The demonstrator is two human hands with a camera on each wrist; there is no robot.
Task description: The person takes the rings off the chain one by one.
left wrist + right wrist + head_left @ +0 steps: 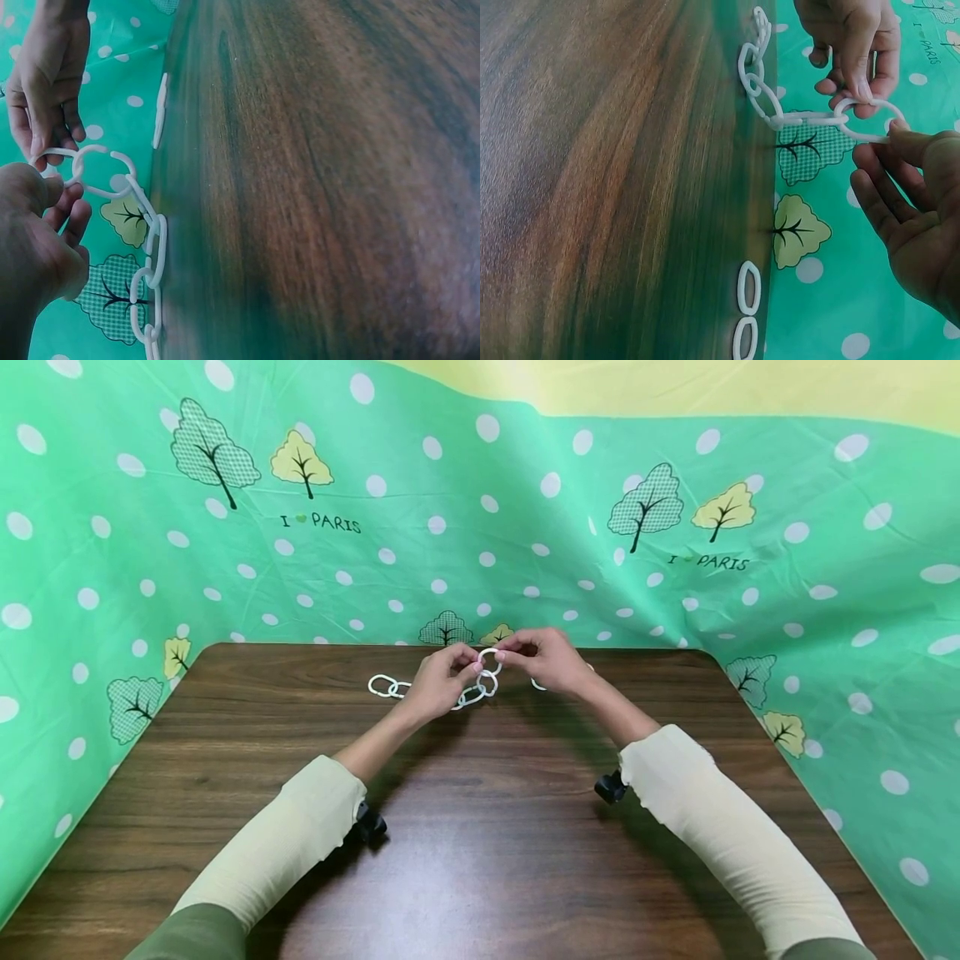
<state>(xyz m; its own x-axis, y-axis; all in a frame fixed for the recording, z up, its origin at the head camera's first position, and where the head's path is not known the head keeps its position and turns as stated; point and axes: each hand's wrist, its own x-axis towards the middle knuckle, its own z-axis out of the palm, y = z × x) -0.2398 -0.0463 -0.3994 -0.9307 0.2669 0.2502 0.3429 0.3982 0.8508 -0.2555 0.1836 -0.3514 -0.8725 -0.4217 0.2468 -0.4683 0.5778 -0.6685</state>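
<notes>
Both hands meet over the far part of the table at one white oval plastic link (885, 102). My left hand (441, 683) pinches it between thumb and fingertips on one side. On the other side, the thumb and index finger of my right hand (551, 662) grip the same link, the remaining fingers spread in the right wrist view. From this link hangs a white chain (810, 120) of several joined links, which runs down to the tabletop and off to the left, partly behind the left hand in the head view.
Two loose white links (742, 289) lie near the table's far edge, mostly hidden by the right hand in the head view. The dark wooden table (480, 810) is bordered by a green dotted cloth (405, 560). Black wrist cameras (611, 787) hang below the sleeves.
</notes>
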